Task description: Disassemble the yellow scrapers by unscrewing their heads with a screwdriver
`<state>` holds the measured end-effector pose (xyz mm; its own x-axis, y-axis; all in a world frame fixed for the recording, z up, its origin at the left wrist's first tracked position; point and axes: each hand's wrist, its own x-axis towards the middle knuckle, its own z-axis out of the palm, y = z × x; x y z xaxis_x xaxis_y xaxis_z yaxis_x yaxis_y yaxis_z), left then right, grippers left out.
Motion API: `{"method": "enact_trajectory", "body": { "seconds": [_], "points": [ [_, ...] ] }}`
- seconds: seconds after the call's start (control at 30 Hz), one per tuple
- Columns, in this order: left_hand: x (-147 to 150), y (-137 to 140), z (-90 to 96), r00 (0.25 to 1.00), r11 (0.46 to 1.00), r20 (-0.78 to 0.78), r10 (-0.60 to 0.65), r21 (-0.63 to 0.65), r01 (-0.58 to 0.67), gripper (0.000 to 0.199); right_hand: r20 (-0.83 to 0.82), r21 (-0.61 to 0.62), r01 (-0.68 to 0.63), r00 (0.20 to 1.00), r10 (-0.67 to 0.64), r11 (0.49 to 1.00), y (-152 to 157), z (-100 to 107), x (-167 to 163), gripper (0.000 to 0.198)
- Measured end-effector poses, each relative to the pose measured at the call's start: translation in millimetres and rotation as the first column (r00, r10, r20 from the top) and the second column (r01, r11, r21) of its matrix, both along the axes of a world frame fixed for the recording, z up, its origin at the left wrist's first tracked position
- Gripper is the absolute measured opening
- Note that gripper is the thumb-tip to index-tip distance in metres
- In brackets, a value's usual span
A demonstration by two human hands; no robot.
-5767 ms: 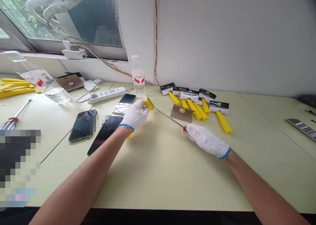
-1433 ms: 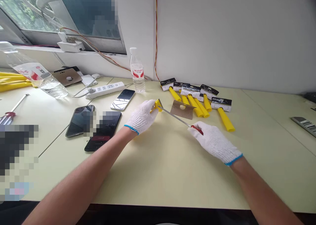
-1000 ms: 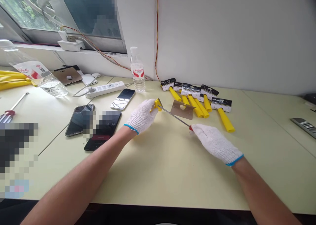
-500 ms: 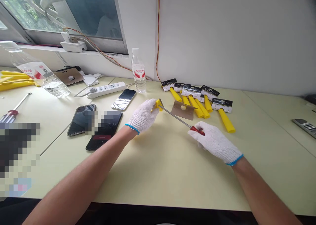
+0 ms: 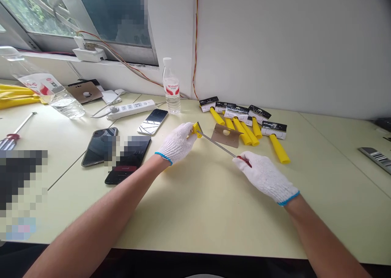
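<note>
- The gloved left hand (image 5: pixel 179 141) has its fingers clamped on a yellow tool (image 5: pixel 198 129), head facing right; this grip probably steadies it against the push and twist of the screwdriver (image 5: pixel 217 143).
- The yellow tool is held up over the middle of the worktop (image 5: pixel 198 213), its handle mostly hidden by hand and forearm.
- The gloved right hand (image 5: pixel 262 174) has its fingers wrapped around the screwdriver's red handle, seemingly to keep the shaft in line with the tool's head, which the tip appears to touch.
- Carded yellow handles (image 5: pixel 279 148) lie behind, near the wall, perhaps to leave elbow room; a brown card (image 5: pixel 220 139) lies just in front of some.
- Three phones lie left, near the left forearm, beyond the screwdriver's reach.
</note>
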<state>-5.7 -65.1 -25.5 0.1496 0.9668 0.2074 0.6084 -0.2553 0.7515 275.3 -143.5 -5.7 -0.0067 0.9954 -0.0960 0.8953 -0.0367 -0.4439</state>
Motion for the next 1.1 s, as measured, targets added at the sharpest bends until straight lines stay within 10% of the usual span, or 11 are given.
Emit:
{"method": "enact_trajectory", "body": {
  "seconds": [0.57,0.8,1.1],
  "points": [
    [2,-11,17.3,0.998,0.996,-0.068,0.011,-0.091,-0.017,0.014,-0.151,-0.215,-0.028,0.989,-0.005,0.976,-4,5,-3,0.029],
    [3,-11,19.3,0.998,0.997,-0.066,0.004,-0.083,-0.01,0.017,-0.032,0.049,-0.026,0.999,0.027,0.998,-7,4,-2,0.027],
    [3,-11,18.8,0.999,0.997,-0.042,-0.003,-0.082,0.0,0.017,-0.019,0.031,0.029,0.999,-0.028,0.999,-4,-1,0,0.029]
  ]
}}
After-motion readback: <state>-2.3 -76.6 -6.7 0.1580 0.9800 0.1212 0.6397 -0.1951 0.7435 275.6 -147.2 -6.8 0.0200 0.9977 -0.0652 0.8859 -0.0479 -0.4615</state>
